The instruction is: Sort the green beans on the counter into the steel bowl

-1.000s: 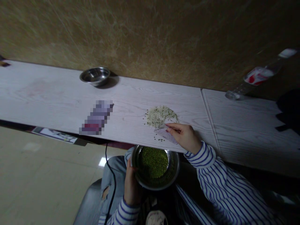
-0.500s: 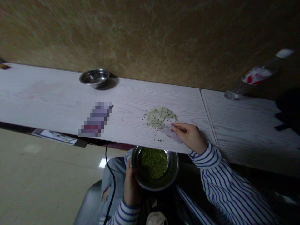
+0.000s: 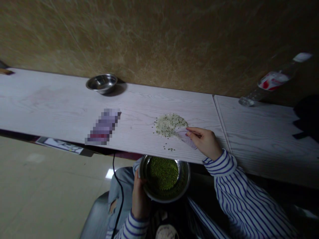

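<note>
My left hand point(image 3: 141, 198) is closed on the left rim of a steel bowl point(image 3: 184, 182), held at my lap just below the table edge. Green mung beans point(image 3: 163, 173) cover the bowl's bottom. Over the table, my right hand point(image 3: 206, 142) pinches a thin, see-through, purplish plastic sheet point(image 3: 186, 137); its exact kind is unclear. The sheet's left end is at the lower right side of a pile of white rice-like grains point(image 3: 165, 125) mixed with green beans. Several loose beans point(image 3: 169, 149) lie between the pile and the table's front edge.
A smaller steel bowl point(image 3: 102, 83) stands near the wall. A blurred-out flat rectangular object point(image 3: 104, 126) lies to the left. A plastic bottle point(image 3: 272, 80) leans at the back right, with a dark object point(image 3: 307, 116) beside it. A black cable point(image 3: 121, 189) hangs by my leg.
My right hand has moved slightly right with the plastic sheet, away from the pile. My left hand and the bean bowl stay in place.
</note>
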